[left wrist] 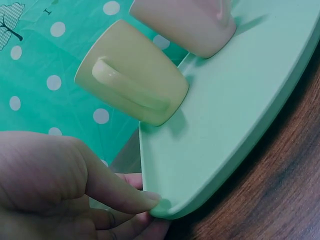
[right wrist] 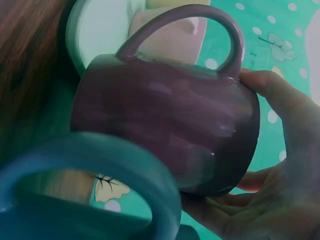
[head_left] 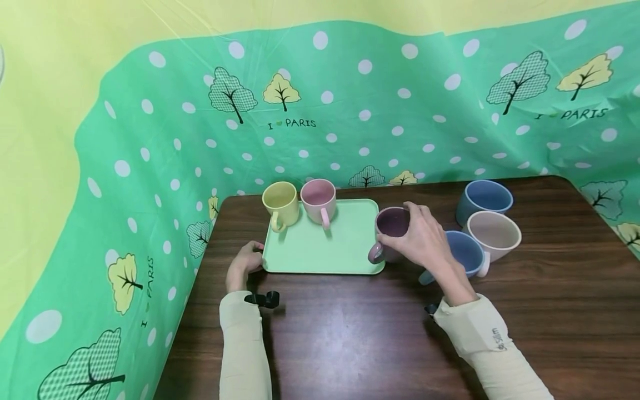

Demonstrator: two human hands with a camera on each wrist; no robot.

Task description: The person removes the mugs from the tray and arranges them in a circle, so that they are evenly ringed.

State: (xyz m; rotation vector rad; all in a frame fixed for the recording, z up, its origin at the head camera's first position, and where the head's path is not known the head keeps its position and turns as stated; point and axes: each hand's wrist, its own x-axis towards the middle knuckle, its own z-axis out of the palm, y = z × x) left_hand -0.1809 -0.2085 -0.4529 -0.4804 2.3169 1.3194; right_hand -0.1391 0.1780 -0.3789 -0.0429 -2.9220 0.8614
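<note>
Gripping purple mug (head_left: 391,224) rim, right hand (head_left: 422,239) fingers

Purple mug (right wrist: 165,125): glazed ceramic by look, semi-gloss w/ soft highlights. Yellow mug (left wrist: 132,80), pink mug (head_left: 319,200): matt, smooth. Green tray (head_left: 320,244): smooth matt plastic. Table (head_left: 350,333): dark wood-grain, slight sheen. Backdrop cloth (head_left: 150,139): printed, creased, glossy.

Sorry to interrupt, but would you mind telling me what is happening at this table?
A person's right hand grips a purple mug by its rim at the right edge of a green tray. The left hand holds the tray's near left corner. A yellow mug and a pink mug stand on the tray; three more mugs wait on the table.
</note>
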